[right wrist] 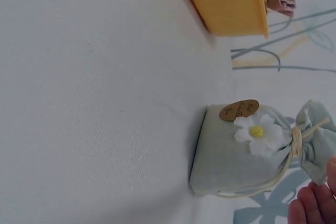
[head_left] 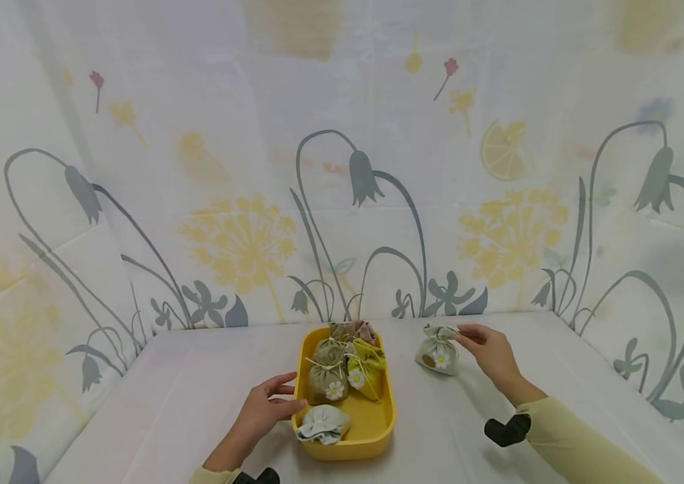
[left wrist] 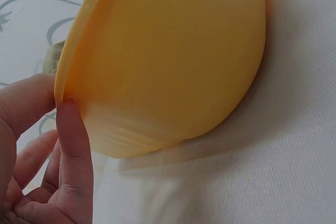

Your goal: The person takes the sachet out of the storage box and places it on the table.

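Observation:
My left hand (head_left: pixel 259 413) pinches the left rim of a yellow plastic tub (head_left: pixel 356 449), thumb (left wrist: pixel 73 135) against its outer wall. To the right of the tub, a pale green drawstring pouch (right wrist: pixel 223 156) stands upright on the table. It carries a white fabric flower (right wrist: pixel 258 132) and a small brown oval tag (right wrist: pixel 239 109). My right hand (head_left: pixel 489 353) pinches the gathered top of this pouch, above its tied cord. Part of that grip falls outside the right wrist view.
Inside the tub sit an olive-brown pouch (head_left: pixel 325 376), a yellow-green pouch (head_left: pixel 372 366), a pinkish pouch (head_left: pixel 361 331) at the back and a pale pouch (head_left: pixel 322 422) at the front left. A white cloth (head_left: pixel 184 390) covers the table, with a flower-printed curtain (head_left: pixel 342 235) behind.

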`<action>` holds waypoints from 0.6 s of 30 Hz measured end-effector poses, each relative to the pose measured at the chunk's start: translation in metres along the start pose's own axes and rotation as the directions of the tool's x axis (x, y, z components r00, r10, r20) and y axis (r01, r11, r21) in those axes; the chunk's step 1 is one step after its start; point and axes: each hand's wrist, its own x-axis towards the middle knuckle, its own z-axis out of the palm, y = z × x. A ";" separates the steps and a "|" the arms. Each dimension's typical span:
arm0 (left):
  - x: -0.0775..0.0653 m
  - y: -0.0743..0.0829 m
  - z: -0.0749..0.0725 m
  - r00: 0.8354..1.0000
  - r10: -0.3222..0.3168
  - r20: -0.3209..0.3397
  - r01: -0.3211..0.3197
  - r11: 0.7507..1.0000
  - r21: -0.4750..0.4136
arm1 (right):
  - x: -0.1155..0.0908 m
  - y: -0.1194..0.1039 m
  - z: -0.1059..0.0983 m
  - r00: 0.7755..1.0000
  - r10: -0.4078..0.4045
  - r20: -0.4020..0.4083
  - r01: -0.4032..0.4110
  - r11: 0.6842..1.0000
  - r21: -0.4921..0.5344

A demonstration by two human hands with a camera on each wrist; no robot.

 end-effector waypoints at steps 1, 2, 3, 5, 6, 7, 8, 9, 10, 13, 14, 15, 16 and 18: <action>0.000 0.000 0.000 1.000 0.000 0.002 0.000 1.000 -0.001 | -0.001 0.000 -0.001 1.000 -0.003 -0.006 0.003 1.000 0.000; 0.000 0.000 0.000 1.000 0.001 0.003 -0.001 1.000 -0.001 | -0.003 0.001 -0.002 1.000 -0.009 -0.009 0.009 1.000 -0.007; 0.000 0.000 0.000 1.000 0.001 0.004 -0.001 1.000 -0.002 | -0.004 0.001 -0.003 1.000 -0.010 -0.012 0.010 1.000 -0.007; 0.000 0.000 -0.001 1.000 0.000 0.004 0.000 1.000 -0.004 | -0.007 0.002 -0.005 1.000 -0.007 -0.009 0.007 1.000 -0.008; 0.000 0.000 -0.001 1.000 0.001 0.004 0.000 1.000 -0.007 | -0.008 0.002 -0.005 1.000 -0.004 -0.007 0.004 1.000 -0.008; 0.000 0.000 -0.001 1.000 0.001 0.004 -0.001 1.000 -0.007 | -0.010 0.002 -0.006 1.000 0.002 -0.005 -0.002 1.000 -0.006; 0.000 -0.001 -0.001 1.000 0.001 0.003 -0.001 1.000 -0.009 | -0.011 0.002 -0.007 1.000 0.007 -0.001 -0.007 1.000 -0.003; 0.000 -0.001 -0.002 1.000 0.001 0.003 -0.001 1.000 -0.010 | -0.013 0.002 -0.007 1.000 0.014 0.003 -0.014 1.000 0.003; 0.000 -0.001 -0.002 1.000 0.000 0.005 0.000 1.000 -0.010 | -0.014 0.002 -0.008 1.000 0.018 0.008 -0.018 1.000 0.004; 0.000 -0.001 -0.001 1.000 -0.002 0.010 0.002 1.000 -0.011 | -0.019 0.001 -0.009 0.999 0.039 0.025 -0.040 0.999 0.007; 0.000 -0.001 -0.001 1.000 -0.001 0.012 0.001 1.000 -0.012 | -0.021 0.001 -0.009 0.998 0.049 0.033 -0.049 0.999 0.009; 0.000 -0.001 -0.001 1.000 -0.001 0.013 0.001 1.000 -0.013 | -0.023 -0.001 -0.010 0.997 0.058 0.042 -0.059 0.998 0.010; 0.000 -0.002 -0.001 1.000 0.000 0.013 0.000 1.000 -0.013 | -0.024 -0.002 -0.010 0.996 0.067 0.051 -0.067 0.998 0.010; 0.000 -0.002 -0.001 1.000 0.002 0.012 -0.001 1.000 -0.017 | -0.028 -0.005 -0.009 0.995 0.082 0.063 -0.084 0.996 0.024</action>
